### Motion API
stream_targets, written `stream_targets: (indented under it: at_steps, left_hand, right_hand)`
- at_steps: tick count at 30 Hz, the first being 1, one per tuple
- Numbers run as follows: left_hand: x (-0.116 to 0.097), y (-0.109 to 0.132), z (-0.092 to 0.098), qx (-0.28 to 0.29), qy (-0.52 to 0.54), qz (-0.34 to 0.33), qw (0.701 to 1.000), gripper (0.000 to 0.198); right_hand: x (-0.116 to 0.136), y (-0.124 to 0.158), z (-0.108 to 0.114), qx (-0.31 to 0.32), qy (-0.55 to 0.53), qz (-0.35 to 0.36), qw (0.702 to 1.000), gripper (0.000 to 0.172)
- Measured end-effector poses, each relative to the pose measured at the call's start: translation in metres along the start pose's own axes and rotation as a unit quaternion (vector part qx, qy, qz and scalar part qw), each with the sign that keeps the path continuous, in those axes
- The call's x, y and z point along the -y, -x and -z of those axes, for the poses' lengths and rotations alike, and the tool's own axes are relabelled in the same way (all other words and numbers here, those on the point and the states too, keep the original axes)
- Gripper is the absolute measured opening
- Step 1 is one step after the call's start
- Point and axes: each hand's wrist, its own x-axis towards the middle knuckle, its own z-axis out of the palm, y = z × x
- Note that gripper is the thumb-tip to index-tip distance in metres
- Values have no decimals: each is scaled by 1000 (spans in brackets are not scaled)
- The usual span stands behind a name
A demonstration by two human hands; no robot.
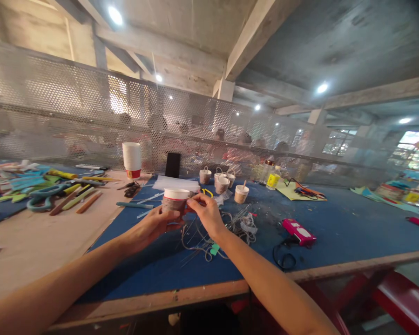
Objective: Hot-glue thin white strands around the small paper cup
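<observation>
My left hand is wrapped around a small paper cup whose side is covered in brown twine, holding it above the blue mat. My right hand touches the cup's right side with fingers pinched together near its rim; what they pinch is too small to make out. Below the hands lies a tangle of thin wire and string.
Several finished little cups with handles stand behind. A stack of white cups, scissors and sticks lie left. A pink tool with a black cord is right. A perforated metal screen backs the table; people sit beyond it.
</observation>
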Motion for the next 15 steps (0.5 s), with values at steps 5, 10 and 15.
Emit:
stream_targets:
  at_steps: [5,10,15]
  left_hand:
    - [0,3,-3,-1,-2,-6,1000,33]
    - [-1,5,-5,9,-2,-5,1000,33]
    - [-4,5,-6,14,-2,-1,1000,31]
  right_hand:
    - [0,0,-1,4,-19,-16,1000,19]
    - [1,0,-2,-2,-40,-30,999,21]
    - [1,1,-2,2,-43,-26,999,20]
